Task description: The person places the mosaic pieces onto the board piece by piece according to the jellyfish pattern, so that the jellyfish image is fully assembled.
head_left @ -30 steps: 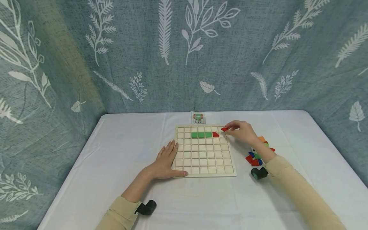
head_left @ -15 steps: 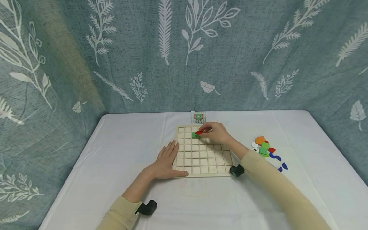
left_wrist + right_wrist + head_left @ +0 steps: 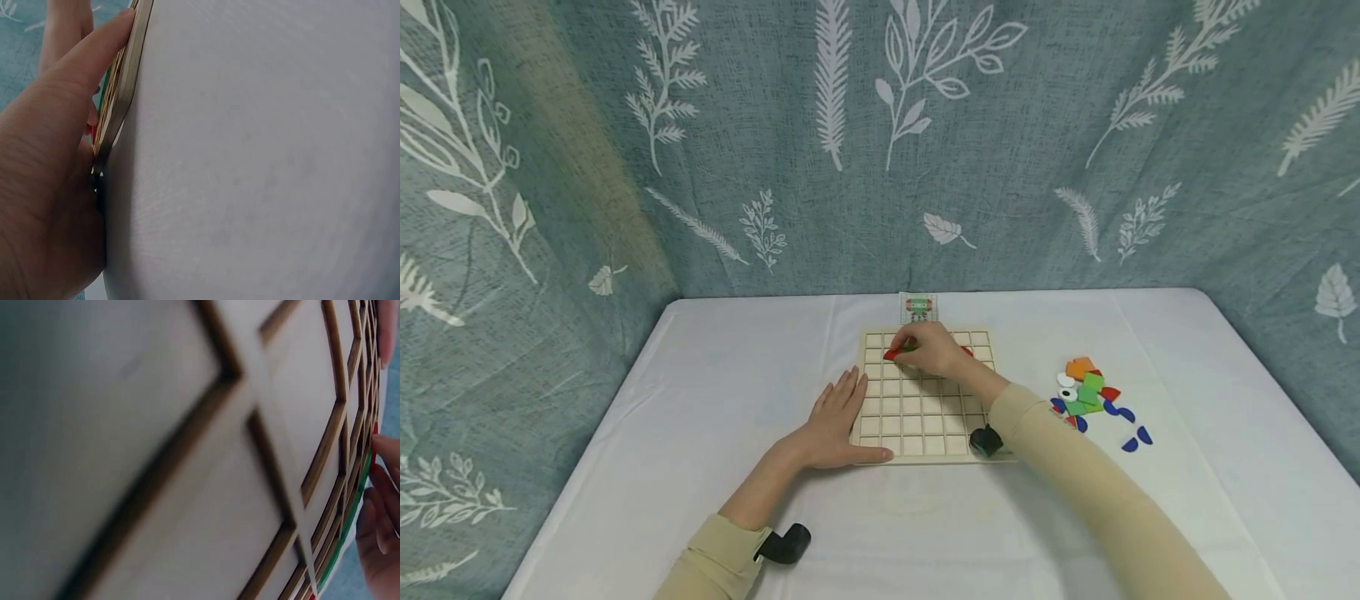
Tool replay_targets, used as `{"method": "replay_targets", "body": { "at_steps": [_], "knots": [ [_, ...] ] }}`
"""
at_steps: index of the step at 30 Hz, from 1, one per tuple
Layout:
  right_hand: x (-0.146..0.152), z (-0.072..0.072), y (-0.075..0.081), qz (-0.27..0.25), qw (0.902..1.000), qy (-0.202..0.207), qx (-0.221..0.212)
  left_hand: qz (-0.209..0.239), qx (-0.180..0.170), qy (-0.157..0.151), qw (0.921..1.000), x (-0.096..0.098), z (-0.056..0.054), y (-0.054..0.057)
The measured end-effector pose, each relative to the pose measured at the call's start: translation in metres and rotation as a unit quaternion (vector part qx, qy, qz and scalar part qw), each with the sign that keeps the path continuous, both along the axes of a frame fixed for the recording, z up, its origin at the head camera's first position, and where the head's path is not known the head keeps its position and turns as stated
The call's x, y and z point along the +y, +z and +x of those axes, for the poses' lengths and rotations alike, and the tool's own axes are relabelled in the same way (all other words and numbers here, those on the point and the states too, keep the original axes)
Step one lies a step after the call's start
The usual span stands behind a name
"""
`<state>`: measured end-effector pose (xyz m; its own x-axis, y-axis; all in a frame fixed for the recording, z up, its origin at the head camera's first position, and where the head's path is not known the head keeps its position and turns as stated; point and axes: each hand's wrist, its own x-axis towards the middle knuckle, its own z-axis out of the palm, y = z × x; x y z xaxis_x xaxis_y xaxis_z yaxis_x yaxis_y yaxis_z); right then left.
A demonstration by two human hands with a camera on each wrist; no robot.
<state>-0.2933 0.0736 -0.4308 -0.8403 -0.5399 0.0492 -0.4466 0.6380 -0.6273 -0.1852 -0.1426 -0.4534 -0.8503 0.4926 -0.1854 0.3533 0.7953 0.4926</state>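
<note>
A wooden grid board (image 3: pixel 910 405) lies on the white table, its near left corner under my left hand (image 3: pixel 835 429). The left fingers are spread along the left side, and the thumb lies on the front edge; the left wrist view shows that thumb (image 3: pixel 103 47) on the rim. Over the second row, toward the left, my right hand (image 3: pixel 928 348) pinches a red quarter-circle piece (image 3: pixel 891 354) between thumb and fingers. Green square pieces (image 3: pixel 350 531) sit in that row, mostly covered by the right hand in the head view. Another red piece (image 3: pixel 967 351) lies farther right in the row.
A small pattern card (image 3: pixel 918 307) lies behind the board. Loose pieces are heaped at the right: orange (image 3: pixel 1080 367), green (image 3: pixel 1087 395), white (image 3: pixel 1066 380), red (image 3: pixel 1110 393) and blue ones (image 3: pixel 1144 435). The right forearm hides part of the heap.
My right hand has moved left across the board with the red quarter-circle piece, from the right edge to the left of the green squares. The left hand stays in place.
</note>
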Motion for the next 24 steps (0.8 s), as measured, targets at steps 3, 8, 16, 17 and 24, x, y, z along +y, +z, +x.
{"method": "replay_targets", "body": {
  "at_steps": [3,8,16,17,24],
  "knots": [
    [-0.001,0.001,0.0,0.007,0.9998,0.016,0.007,0.003,0.0,-0.001,1.0,0.0,0.0,0.0],
    [0.001,0.003,0.0,0.011,0.9987,0.044,0.022,0.005,0.001,-0.001,1.0,0.0,0.0,0.0],
    [0.01,0.008,0.004,-0.007,0.9981,0.058,0.021,0.011,0.002,-0.004,0.9999,0.0,0.0,0.002],
    [0.013,0.01,0.005,-0.012,0.9986,0.049,0.011,0.011,0.002,-0.004,0.9999,0.0,0.0,0.002],
    [0.047,0.015,0.013,-0.07,0.9956,-0.027,-0.056,0.006,0.002,0.005,1.0,0.001,0.001,0.002]
  ]
}}
